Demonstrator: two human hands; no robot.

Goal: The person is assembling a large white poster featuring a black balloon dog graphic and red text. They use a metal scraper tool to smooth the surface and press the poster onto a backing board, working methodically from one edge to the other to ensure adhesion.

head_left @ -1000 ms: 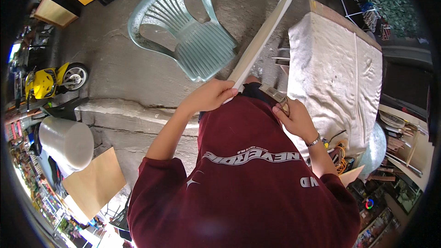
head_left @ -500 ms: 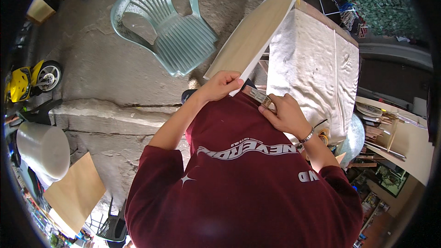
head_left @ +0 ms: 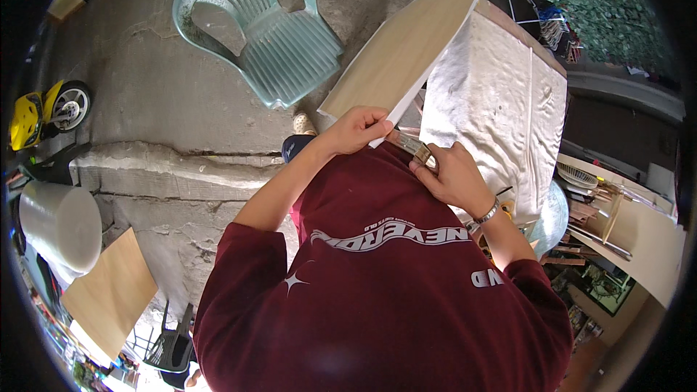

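My left hand (head_left: 357, 131) grips the near corner of a thin tan board (head_left: 417, 40) with a white edge, thumb and fingers closed around it. The board stands tilted, rising away from me to the upper right. In my right hand (head_left: 457, 176) is what looks like a flat paintbrush (head_left: 406, 143), with a metallic middle. Its far end reaches the board's white edge just beside my left thumb; whether it touches is hard to tell. The board's other face is hidden from view.
A table draped in white cloth (head_left: 501, 101) stands to the right, behind the board. Ahead is a pale green plastic chair (head_left: 290, 51). A white roll (head_left: 62, 225) and a plywood sheet (head_left: 112, 294) are at the left, wood pieces (head_left: 599, 218) at the right.
The board and both hands have shifted slightly. The brush end now sits closer to the board's edge and my left thumb. My view has turned a little.
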